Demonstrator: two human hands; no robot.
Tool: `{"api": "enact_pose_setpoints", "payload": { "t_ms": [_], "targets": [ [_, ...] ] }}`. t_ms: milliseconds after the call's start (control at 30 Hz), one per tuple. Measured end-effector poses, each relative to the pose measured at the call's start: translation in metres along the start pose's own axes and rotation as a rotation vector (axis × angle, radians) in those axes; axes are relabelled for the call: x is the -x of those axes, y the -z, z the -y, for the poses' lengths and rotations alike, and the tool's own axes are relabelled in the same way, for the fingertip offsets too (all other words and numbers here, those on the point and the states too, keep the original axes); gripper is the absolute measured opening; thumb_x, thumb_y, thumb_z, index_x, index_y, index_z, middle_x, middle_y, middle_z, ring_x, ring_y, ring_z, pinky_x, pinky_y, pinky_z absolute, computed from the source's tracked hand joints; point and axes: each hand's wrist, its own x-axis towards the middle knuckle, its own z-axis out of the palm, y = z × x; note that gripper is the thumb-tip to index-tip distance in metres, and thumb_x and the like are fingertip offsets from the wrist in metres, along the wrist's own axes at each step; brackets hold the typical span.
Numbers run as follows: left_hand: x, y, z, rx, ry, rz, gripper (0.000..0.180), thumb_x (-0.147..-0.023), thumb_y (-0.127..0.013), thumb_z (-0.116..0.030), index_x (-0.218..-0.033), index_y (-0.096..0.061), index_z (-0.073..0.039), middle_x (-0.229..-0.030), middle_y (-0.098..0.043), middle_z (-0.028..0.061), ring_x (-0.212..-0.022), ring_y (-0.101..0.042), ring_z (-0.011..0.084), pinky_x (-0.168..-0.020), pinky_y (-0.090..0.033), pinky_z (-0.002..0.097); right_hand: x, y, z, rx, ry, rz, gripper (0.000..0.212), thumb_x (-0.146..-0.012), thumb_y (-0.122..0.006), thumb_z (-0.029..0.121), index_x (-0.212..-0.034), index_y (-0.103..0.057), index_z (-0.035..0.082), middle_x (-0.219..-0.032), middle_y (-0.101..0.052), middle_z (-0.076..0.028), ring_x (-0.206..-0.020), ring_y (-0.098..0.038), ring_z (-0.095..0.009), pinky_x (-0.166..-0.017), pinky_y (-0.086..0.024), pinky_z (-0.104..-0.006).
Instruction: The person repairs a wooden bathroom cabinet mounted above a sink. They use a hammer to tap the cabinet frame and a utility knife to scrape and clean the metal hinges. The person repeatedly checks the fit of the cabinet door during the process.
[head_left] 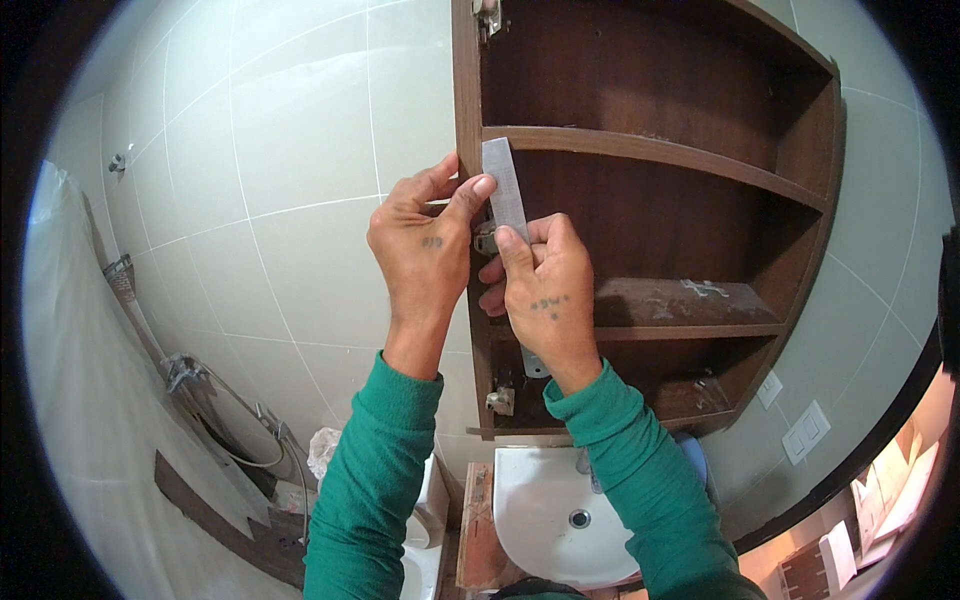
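A grey metal ruler [503,180] stands upright, slightly tilted, along the inner left side of a brown wooden wall cabinet [467,120]. My right hand [550,290] is closed around its middle, the thumb lying on its face. Its lower end, with a small hole, shows beneath that hand. My left hand [425,235] grips the cabinet's left side panel, fingers on the outer face and thumb tip against the ruler's edge. Between the hands, a metal hinge [485,238] is partly hidden. More hinges sit on the same panel, an upper one [488,15] and a lower one [500,402].
Open shelves [650,150] fill the doorless cabinet. Below it are a white sink [530,480] and an orange-brown board [480,530]. A shower hose [250,460] and pale plastic sheeting [90,400] are at left, wall switches [805,433] at right.
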Motion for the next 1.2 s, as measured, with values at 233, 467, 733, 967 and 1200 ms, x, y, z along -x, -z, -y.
{"api": "enact_pose_setpoints", "payload": {
  "t_ms": [233,467,733,967,1200],
  "targets": [
    [-0.001,-0.001,-0.001,0.009,0.028,0.005,0.037,-0.09,-0.088,-0.013,-0.122,-0.078,0.003,-0.101,-0.077,0.0156,-0.086,-0.076,0.0184,-0.068,-0.065,0.031,-0.001,0.002,0.001,0.006,0.011,-0.004,0.022,-0.108,-0.064,0.017,-0.106,-0.052,-0.001,-0.081,-0.073,-0.014,-0.066,-0.074,-0.018,-0.051,-0.06,-0.0322],
    [-0.001,-0.003,0.009,0.03,-0.032,0.002,0.041,-0.09,-0.088,-0.01,-0.126,-0.074,0.006,-0.098,-0.079,0.015,-0.087,-0.075,0.0153,-0.072,-0.063,0.0288,-0.011,0.021,0.014,0.194,0.052,0.079,0.023,-0.105,-0.068,0.016,-0.105,-0.054,-0.001,-0.08,-0.073,-0.018,-0.07,-0.078,-0.027,-0.054,-0.061,-0.0413],
    [0.003,-0.009,0.006,0.006,-0.042,-0.038,0.036,-0.09,-0.088,-0.012,-0.122,-0.078,0.0,-0.101,-0.075,0.0112,-0.087,-0.074,0.0176,-0.069,-0.062,0.0301,-0.029,0.029,-0.006,0.536,0.528,-0.022,0.019,-0.105,-0.066,0.022,-0.108,-0.056,0.006,-0.075,-0.069,-0.024,-0.074,-0.073,-0.046,-0.056,-0.055,-0.0512],
    [0.004,-0.01,0.004,-0.057,-0.092,-0.053,0.036,-0.089,-0.088,-0.011,-0.122,-0.078,0.0,-0.1,-0.074,0.0108,-0.086,-0.075,0.0181,-0.072,-0.062,0.0317,-0.026,0.025,-0.005,0.63,0.581,-0.056,0.017,-0.107,-0.064,0.02,-0.105,-0.056,0.005,-0.073,-0.069,-0.024,-0.069,-0.074,-0.044,-0.053,-0.055,-0.0497],
    [0.0,-0.007,0.008,-0.083,-0.108,-0.006,0.04,-0.092,-0.087,-0.013,-0.126,-0.075,0.003,-0.101,-0.08,0.0139,-0.089,-0.075,0.016,-0.076,-0.062,0.03,-0.029,0.03,0.015,0.271,0.119,0.17,0.023,-0.109,-0.064,0.024,-0.104,-0.059,0.002,-0.066,-0.066,-0.007,-0.052,-0.066,-0.012,-0.046,-0.052,-0.0279]
  ]
}}
